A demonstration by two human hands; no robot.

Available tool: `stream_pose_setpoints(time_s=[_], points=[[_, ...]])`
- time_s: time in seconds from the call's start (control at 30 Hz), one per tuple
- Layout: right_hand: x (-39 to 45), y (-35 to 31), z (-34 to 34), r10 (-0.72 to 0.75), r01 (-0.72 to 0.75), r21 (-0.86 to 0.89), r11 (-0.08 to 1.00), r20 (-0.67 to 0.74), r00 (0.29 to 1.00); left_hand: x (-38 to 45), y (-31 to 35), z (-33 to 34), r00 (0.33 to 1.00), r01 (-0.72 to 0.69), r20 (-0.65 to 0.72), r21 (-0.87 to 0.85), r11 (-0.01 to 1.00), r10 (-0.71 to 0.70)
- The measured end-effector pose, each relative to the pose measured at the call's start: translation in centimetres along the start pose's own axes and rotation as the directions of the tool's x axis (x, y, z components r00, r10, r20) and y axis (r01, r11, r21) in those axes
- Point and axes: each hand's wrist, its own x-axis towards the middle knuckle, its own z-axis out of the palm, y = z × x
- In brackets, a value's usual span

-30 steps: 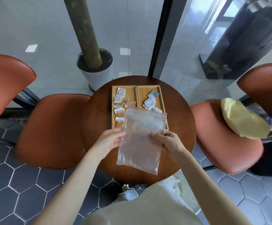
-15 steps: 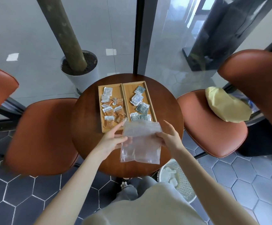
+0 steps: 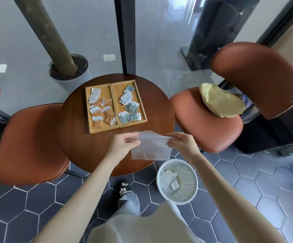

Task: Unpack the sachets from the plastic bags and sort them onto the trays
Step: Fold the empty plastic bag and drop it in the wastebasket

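Observation:
A clear plastic bag (image 3: 151, 148), folded over and looking empty, hangs above the near right edge of the round table. My left hand (image 3: 123, 146) pinches its left side and my right hand (image 3: 181, 143) pinches its right side. Two wooden trays sit side by side further back on the table. The left tray (image 3: 105, 129) holds several orange and white sachets (image 3: 101, 109). The right tray (image 3: 140, 104) holds several grey and white sachets (image 3: 129, 106).
The round wooden table (image 3: 82, 137) stands between brown chairs at left (image 3: 28, 142) and right (image 3: 212, 130). A yellow cushion (image 3: 221, 100) lies on the right chair. A white mesh basket (image 3: 177, 181) with crumpled plastic stands on the floor below the bag. A potted trunk (image 3: 67, 67) is behind.
The bag was held up flat and full length before the trays; it is now folded smaller and has come down and right, toward the basket. The view tipped downward.

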Motion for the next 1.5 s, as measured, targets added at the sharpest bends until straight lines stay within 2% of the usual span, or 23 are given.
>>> stream_pose_setpoints(time_s=[0.07,0.23,0.37,0.47,0.53,0.6,0.67,0.7,0.73,0.83,0.93,1.03,1.1,1.33,1.5], points=[[-1.4,1.1,-1.5,-0.004,0.005,0.026,1.000,-0.022,1.000,-1.4,0.3,2.1,0.999,-0.014,-0.034,0.012,1.000,0.015],[-5.0,4.0,-4.8,-0.062,0.047,-0.111,0.993,-0.141,0.988,-4.6,0.9,7.3,0.969,-0.184,-0.107,0.297,0.937,0.224],[-7.5,6.8,-7.3,-0.115,0.052,-0.277,0.960,-0.216,0.970,-6.2,1.7,10.7,0.945,-0.271,-0.054,0.429,0.862,0.323],[-8.7,9.3,-9.4,-0.181,0.119,-0.387,0.914,-0.127,0.975,-6.8,2.3,12.2,0.965,-0.247,0.040,0.476,0.844,0.260],[-9.3,10.1,-11.1,-0.115,0.095,-0.282,0.955,-0.055,0.992,-7.3,2.8,12.9,0.983,-0.179,0.096,0.366,0.913,0.155],[-10.2,10.0,-12.3,0.018,-0.018,0.011,1.000,-0.006,1.000,-8.0,3.3,13.8,0.986,-0.037,0.165,0.066,0.997,0.026],[-10.7,10.3,-12.9,0.115,-0.116,0.266,0.957,0.019,0.993,-8.7,3.5,14.8,0.964,0.135,0.258,-0.243,0.961,-0.070],[-10.8,10.7,-13.1,0.154,-0.152,0.326,0.933,0.022,0.988,-8.9,3.2,15.2,0.949,0.192,0.302,-0.310,0.931,-0.095],[-11.0,11.1,-13.1,0.183,-0.178,0.366,0.913,0.021,0.983,-9.1,2.9,15.6,0.931,0.225,0.349,-0.320,0.920,-0.106],[-11.0,12.7,-13.5,0.245,-0.209,0.380,0.901,-0.050,0.968,-9.0,1.8,17.0,0.876,0.272,0.456,-0.203,0.941,-0.154],[-10.7,14.8,-13.6,0.371,-0.309,0.519,0.797,-0.016,0.929,-8.1,0.8,18.5,0.878,0.306,0.420,-0.129,0.943,-0.228],[-10.2,17.6,-13.2,0.449,-0.467,0.599,0.650,0.192,0.873,-6.5,-0.2,20.0,0.881,0.321,0.396,-0.103,0.941,-0.257],[-10.0,19.5,-12.7,0.467,-0.531,0.575,0.623,0.271,0.842,-5.4,-1.1,20.9,0.882,0.331,0.379,-0.080,0.940,-0.278],[-6.7,26.8,-9.4,0.581,-0.576,0.696,0.428,0.275,0.766,-1.5,-6.9,23.4,0.834,0.455,0.375,-0.056,0.888,-0.404],[-3.5,32.6,-5.2,0.656,-0.608,0.709,0.357,0.272,0.704,1.5,-12.9,25.2,0.892,0.328,0.271,0.160,0.931,-0.361]])
